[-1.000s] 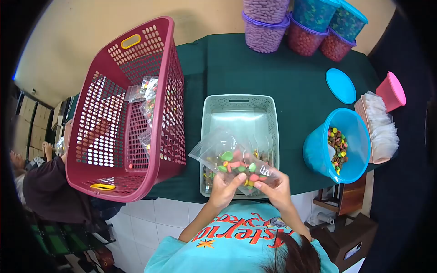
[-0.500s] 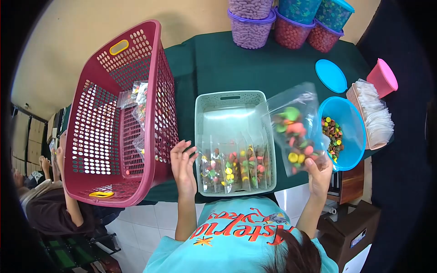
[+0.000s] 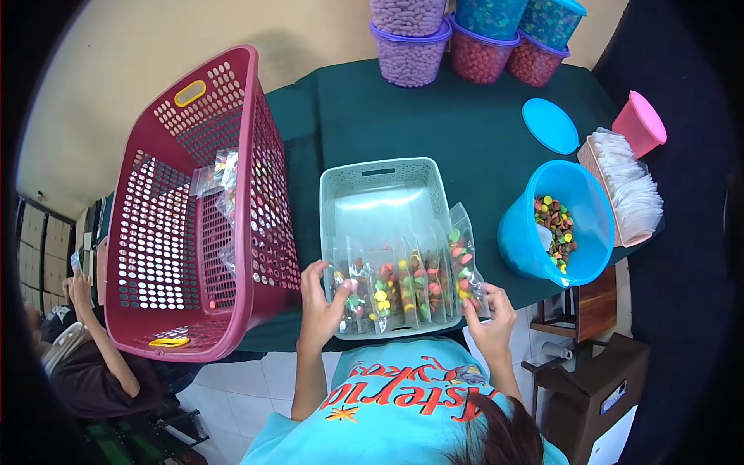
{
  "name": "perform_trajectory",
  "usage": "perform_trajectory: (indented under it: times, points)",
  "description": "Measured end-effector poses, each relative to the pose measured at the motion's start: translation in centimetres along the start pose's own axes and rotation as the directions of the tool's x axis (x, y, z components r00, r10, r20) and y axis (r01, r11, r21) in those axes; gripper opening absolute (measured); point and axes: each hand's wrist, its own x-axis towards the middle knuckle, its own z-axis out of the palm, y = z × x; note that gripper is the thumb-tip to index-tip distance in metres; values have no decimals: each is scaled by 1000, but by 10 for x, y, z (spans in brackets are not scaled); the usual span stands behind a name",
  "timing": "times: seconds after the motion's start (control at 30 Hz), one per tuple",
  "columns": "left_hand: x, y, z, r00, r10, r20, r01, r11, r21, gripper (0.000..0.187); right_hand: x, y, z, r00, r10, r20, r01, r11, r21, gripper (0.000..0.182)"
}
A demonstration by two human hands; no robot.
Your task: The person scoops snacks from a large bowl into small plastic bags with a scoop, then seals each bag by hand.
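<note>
My right hand (image 3: 490, 316) pinches the lower edge of a clear plastic bag of colourful candies (image 3: 463, 260), held upright at the right side of a pale green basket (image 3: 380, 172). Inside the basket's near half, several similar candy bags (image 3: 387, 298) stand in a row. My left hand (image 3: 319, 308) is at the basket's left edge, thumb and fingers apart, the thumb against the leftmost bag. To the right is a blue tub (image 3: 515, 232) of loose candies (image 3: 554, 229) with a whitish scoop-like piece (image 3: 544, 235) among them.
A tall maroon basket (image 3: 267, 201) with some filled bags (image 3: 226, 182) stands left. A blue lid (image 3: 550, 125), pink container (image 3: 639, 124) and holder of empty bags (image 3: 629, 186) are right. Stacked candy tubs (image 3: 411, 58) stand behind. Another person's hand (image 3: 77, 291) is far left.
My right hand has brought the candy bag left and down from beside the blue tub to the green basket's right side. My left hand has moved onto the basket's left edge.
</note>
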Motion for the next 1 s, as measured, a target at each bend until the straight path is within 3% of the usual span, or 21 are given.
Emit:
perform_trajectory:
  times: [0.1, 0.17, 0.2, 0.23, 0.3, 0.4, 0.5, 0.6, 0.67, 0.7, 0.77, 0.93, 1.0]
  points:
    - [-10, -4, 4, 999, 43, 0, -42, 991, 123, 50, -3, 0, 9, 998, -47, 47, 50, 997, -59, 21]
    - [-13, -7, 6, 1000, 22, -1, -22, 994, 111, 54, -6, 6, 13, 990, 122, 64, -116, 989, -88, 31]
    - [-14, -7, 7, 1000, 7, -4, -7, 994, 105, 56, -5, 5, 15, 994, 91, 62, -87, 994, -69, 47]
    - [-14, -7, 9, 1000, -7, -5, 7, 995, 96, 59, -2, 3, 15, 994, 87, 67, -82, 994, -70, 47]
    - [-16, -5, 10, 999, -40, -5, 40, 995, 90, 62, 4, -2, 14, 980, -141, 143, 171, 960, -224, 52]
    - [-17, -2, 8, 999, -44, 1, 44, 992, 119, 61, 2, -7, 14, 974, -10, 228, 56, 979, -198, 51]
    - [-18, 7, 5, 997, -72, 26, 68, 991, 119, 60, 1, -10, 15, 963, -80, 259, 151, 952, -268, 44]
    - [-19, 11, 9, 992, -89, 85, 86, 996, 38, 57, 0, -7, 21, 962, -56, 269, 123, 962, -243, 37]
    - [-17, 10, 16, 984, -44, 173, 72, 985, -159, 55, 0, -7, 25, 960, -46, 277, 111, 968, -225, 34]
    - [-17, 8, 19, 984, -44, 173, 71, 985, -158, 55, 2, -7, 27, 953, -19, 303, 103, 959, -265, 33]
    - [-18, 0, 26, 992, 117, 41, -117, 993, -15, 56, 5, -9, 31, 946, 12, 324, 93, 947, -306, 32]
    - [-19, -23, 22, 995, 38, 91, -31, 997, -71, 54, 3, 3, 48, 875, 82, 478, 153, 888, -433, 35]
    - [-20, -27, 20, 993, 34, 114, -22, 994, -105, 54, 2, 5, 50, 884, 42, 466, 168, 901, -400, 32]
